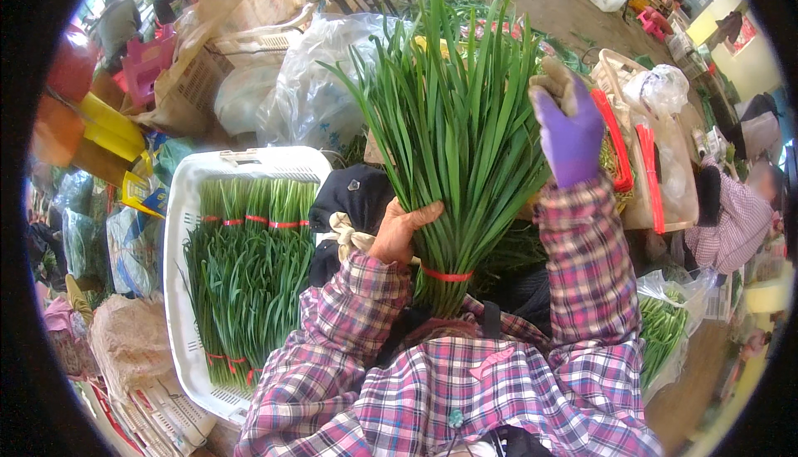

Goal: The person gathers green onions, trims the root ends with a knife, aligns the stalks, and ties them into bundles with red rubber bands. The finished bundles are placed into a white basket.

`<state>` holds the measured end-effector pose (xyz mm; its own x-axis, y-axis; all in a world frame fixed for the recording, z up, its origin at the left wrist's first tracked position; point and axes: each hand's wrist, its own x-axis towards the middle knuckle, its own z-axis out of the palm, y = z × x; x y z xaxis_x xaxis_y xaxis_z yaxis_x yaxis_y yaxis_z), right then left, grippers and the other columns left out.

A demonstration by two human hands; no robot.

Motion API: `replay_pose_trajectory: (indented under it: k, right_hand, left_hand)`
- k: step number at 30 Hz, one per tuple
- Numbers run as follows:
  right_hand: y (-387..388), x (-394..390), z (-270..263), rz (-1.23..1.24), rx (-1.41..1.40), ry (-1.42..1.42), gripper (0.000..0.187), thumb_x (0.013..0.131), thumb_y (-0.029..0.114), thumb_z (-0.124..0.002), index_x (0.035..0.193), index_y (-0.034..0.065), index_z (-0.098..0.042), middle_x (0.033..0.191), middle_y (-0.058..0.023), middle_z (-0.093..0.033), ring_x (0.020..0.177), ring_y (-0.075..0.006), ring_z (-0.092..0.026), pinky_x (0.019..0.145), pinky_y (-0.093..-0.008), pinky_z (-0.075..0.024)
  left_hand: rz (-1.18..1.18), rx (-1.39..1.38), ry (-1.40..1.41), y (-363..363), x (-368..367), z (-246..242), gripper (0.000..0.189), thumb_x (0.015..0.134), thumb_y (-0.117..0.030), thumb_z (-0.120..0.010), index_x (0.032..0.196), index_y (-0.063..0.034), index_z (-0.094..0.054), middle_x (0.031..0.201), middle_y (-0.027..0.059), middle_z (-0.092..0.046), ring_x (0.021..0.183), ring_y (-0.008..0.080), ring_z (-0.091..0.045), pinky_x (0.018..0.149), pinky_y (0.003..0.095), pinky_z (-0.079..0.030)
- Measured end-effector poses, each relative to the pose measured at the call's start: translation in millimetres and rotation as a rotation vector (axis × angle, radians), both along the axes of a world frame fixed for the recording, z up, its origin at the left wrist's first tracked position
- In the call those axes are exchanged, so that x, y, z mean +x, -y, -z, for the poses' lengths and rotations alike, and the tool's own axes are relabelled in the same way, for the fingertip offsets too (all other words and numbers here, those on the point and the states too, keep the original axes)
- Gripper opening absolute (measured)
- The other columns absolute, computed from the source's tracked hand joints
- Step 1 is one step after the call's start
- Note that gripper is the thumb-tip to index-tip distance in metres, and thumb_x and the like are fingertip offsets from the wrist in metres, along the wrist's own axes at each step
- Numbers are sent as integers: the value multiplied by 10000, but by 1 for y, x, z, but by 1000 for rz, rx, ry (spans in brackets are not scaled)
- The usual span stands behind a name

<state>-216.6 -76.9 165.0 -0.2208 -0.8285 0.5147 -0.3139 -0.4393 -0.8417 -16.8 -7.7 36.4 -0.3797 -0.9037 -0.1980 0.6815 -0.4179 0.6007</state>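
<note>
A large bunch of garlic chives (458, 127) stands before me with its leaf tips fanned out, and a red band (446, 274) circles its stems near the bottom. My bare left hand (405, 225) grips the bunch above that band, thumb across the leaves. To the right of the leaves is my right hand (566, 123), in a purple glove with soiled tan fingers. Its fingers are bent close to the outer leaves; whether they pinch any leaf is unclear. Left of me, a white plastic crate (177, 307) holds several red-banded chive bunches (249, 270) laid in rows.
Red tie strips (649, 176) hang over a pale plastic basket (676, 208) at right. Below it, a clear bag holds green stems (662, 326). A clear plastic sheet (312, 83) lies beyond the crate. Another person in a checked top (726, 220) is at far right.
</note>
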Motion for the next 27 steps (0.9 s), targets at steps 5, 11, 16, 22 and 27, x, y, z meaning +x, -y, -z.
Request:
replay_pose_trajectory:
  k: [5, 11, 16, 22, 27]
  right_hand:
    - [21, 2, 13, -6, 210, 193, 404, 779, 29, -645, 1148, -62, -506, 884, -122, -631, 704, -118, -579, 585, -220, -468]
    - [6, -7, 4, -13, 341, 53, 271, 812, 130, -634, 1055, 16, -602, 836, -40, -635, 699, -72, -563, 601, -204, -456]
    - [-2, -14, -6, -120, 485, 128, 177, 830, 156, -619, 957, 37, -652, 840, -15, -638, 716, -55, -557, 608, -185, -412]
    - [16, -20, 26, 286, -58, -736, 189, 841, 210, -606, 943, 54, -640, 839, -78, -645, 678, -159, -620, 576, -283, -490]
    - [30, -29, 34, 472, -129, -724, 134, 827, 189, -598, 890, 74, -625, 838, -81, -643, 594, -173, -610, 525, -305, -497]
  left_hand:
    - [-27, -69, 53, -2, -1, 1, 344, 775, -65, -676, 1106, -56, -583, 1020, 56, -635, 892, 192, -611, 777, 350, -502]
    - [6, -42, 60, 0, 1, 3, 423, 763, -97, -691, 1156, -53, -541, 1069, 60, -613, 953, 209, -588, 826, 382, -486]
    - [-15, -28, 69, 2, -1, 2, 293, 792, -44, -655, 1079, -38, -597, 1002, 57, -645, 884, 173, -612, 777, 318, -498]
    - [54, -78, 110, 1, -6, 0, 315, 788, -75, -682, 1087, -31, -593, 1010, 64, -644, 878, 172, -617, 768, 327, -507]
    - [78, -35, 99, 1, -7, -5, 310, 780, -71, -691, 1074, -30, -602, 1008, 71, -644, 874, 176, -622, 755, 333, -516]
